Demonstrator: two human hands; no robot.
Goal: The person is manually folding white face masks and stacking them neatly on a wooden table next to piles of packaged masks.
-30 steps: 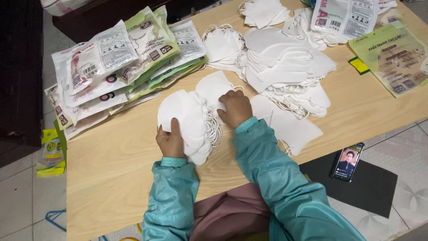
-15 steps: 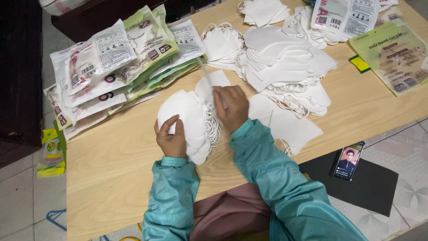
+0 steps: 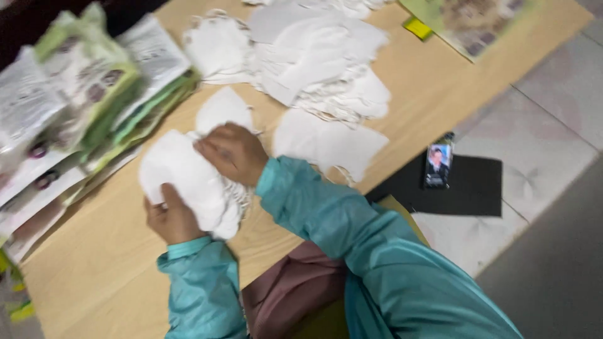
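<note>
My left hand (image 3: 171, 218) grips the near edge of a small stack of white face masks (image 3: 182, 179) lying on the wooden table (image 3: 113, 263). My right hand (image 3: 232, 152) presses down on the top of the same stack with its fingers curled. One more white mask (image 3: 221, 110) lies just beyond the stack. The picture is blurred by motion. Both arms wear teal sleeves.
A large heap of loose white masks (image 3: 314, 59) fills the far middle of the table, with a few more (image 3: 330, 143) to the right of my hands. Packaged masks in green and white wrappers (image 3: 81, 107) pile up at the left. A phone (image 3: 437, 166) lies on a black mat (image 3: 468, 188) on the tiled floor.
My right hand has slid left onto the top of the stack. The view has swung right and closer and has gone blurry. My left hand keeps its hold.
</note>
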